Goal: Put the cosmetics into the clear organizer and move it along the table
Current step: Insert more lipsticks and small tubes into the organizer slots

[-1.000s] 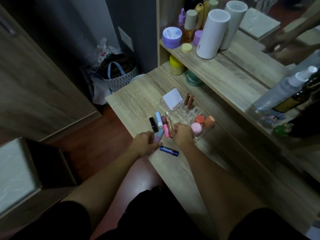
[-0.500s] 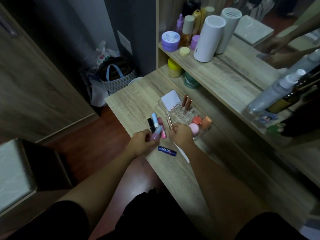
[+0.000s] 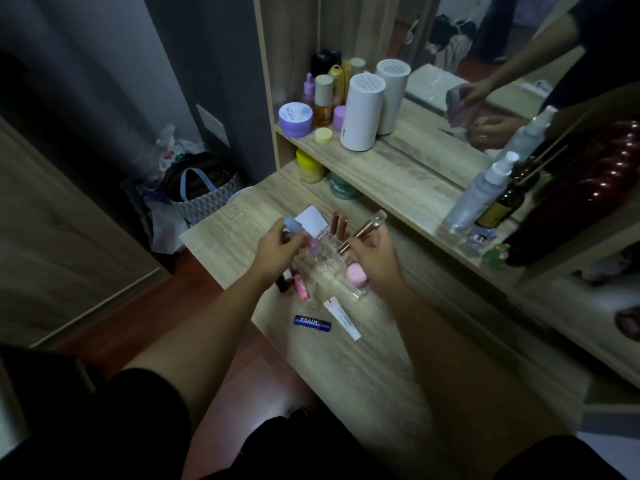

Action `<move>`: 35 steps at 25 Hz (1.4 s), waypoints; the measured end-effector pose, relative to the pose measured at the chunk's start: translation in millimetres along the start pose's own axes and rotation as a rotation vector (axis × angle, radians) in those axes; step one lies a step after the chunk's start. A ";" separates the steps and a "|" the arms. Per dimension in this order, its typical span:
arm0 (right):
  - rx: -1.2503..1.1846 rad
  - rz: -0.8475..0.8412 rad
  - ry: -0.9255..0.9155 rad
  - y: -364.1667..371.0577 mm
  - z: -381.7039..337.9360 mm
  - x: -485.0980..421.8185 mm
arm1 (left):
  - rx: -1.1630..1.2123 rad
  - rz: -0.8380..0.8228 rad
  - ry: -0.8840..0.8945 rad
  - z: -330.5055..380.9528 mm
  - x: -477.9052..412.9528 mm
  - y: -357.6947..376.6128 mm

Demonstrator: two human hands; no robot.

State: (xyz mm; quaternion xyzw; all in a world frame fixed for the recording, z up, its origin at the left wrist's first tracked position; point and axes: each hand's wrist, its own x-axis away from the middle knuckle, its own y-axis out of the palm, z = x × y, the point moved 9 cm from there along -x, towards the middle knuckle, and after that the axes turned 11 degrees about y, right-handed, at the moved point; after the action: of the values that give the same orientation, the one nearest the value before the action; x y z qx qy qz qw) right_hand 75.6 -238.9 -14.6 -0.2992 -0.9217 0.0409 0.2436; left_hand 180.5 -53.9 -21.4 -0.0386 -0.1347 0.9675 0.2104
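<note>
Blue balm stick [image 3: 312, 323], white tube [image 3: 343, 319] loose before organizer [image 3: 349, 289]

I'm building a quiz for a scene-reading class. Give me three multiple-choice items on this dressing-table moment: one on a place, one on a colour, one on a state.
1. Where is the blue Nivea stick?
A. in the clear organizer
B. flat on the table
C. on the shelf

2. The cap of the tube in the left hand is:
A. light blue
B. green
C. black

3. The right hand is:
A. empty
B. flat on the table
C. holding a rose-gold tube

Key: B, it lies nearer the person than the organizer; A, cap shows above the fingers; C, tube sticks out of the grip.
</note>
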 end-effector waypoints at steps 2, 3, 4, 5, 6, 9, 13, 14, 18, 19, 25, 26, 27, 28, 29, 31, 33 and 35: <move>0.019 0.062 -0.035 -15.3 -13.3 -6.3 | -0.010 -0.013 0.010 4.1 -13.5 7.4; 0.075 0.104 -0.050 -22.4 -18.6 -9.1 | -0.019 -0.017 0.017 4.4 -19.0 10.8; 0.130 0.136 -0.059 -27.4 -22.0 -12.1 | -0.032 -0.016 0.025 3.9 -22.7 13.9; 0.183 0.154 -0.065 -29.6 -23.8 -14.6 | -0.055 -0.010 0.032 3.1 -25.0 15.9; 0.241 0.164 -0.071 -29.9 -25.0 -18.2 | -0.085 -0.003 0.034 1.4 -27.6 18.3; 0.431 0.187 -0.082 -24.0 -26.9 -27.1 | -0.149 0.000 0.022 -6.7 -31.4 24.1; 0.669 0.167 -0.114 -7.8 -28.5 -37.0 | -0.153 -0.013 0.014 -13.6 -35.4 28.6; 0.706 0.161 -0.120 -4.2 -28.0 -39.2 | -0.176 -0.026 0.027 -13.4 -37.1 29.9; 0.730 0.142 -0.098 -0.6 -22.4 -46.8 | -0.266 -0.078 0.052 -14.5 -43.1 36.1; 0.748 0.125 -0.099 1.6 -21.7 -48.5 | -0.279 -0.087 0.055 -14.7 -44.0 36.8; 0.839 0.039 -0.096 11.8 -20.0 -55.5 | -0.457 -0.194 0.121 -3.6 -55.0 46.6; 0.828 0.038 -0.099 11.6 -20.7 -56.2 | -0.488 -0.199 0.128 -1.3 -57.0 48.1; 0.815 0.040 -0.100 10.7 -21.2 -56.6 | -0.502 -0.197 0.125 -0.7 -58.8 49.2; 0.811 0.045 -0.100 10.1 -21.3 -56.9 | -0.514 -0.199 0.115 -1.3 -60.3 50.2; 0.816 0.050 -0.097 9.7 -21.2 -57.0 | -0.533 -0.209 0.107 -2.2 -61.4 51.6; 0.813 0.052 -0.082 9.5 -19.8 -58.3 | -0.577 -0.242 0.098 -4.0 -62.4 54.1; 0.797 0.042 -0.072 9.9 -19.1 -58.9 | -0.596 -0.259 0.098 -4.2 -62.6 54.8; 0.785 0.043 -0.080 9.4 -19.4 -57.9 | -0.603 -0.266 0.100 -4.0 -62.3 55.4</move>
State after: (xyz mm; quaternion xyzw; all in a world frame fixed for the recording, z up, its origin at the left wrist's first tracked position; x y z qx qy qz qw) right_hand 130.5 -265.6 -24.2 -0.2008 -0.8382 0.4071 0.3023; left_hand 215.6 -127.4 -39.5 -0.1284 -0.4082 0.8451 0.3204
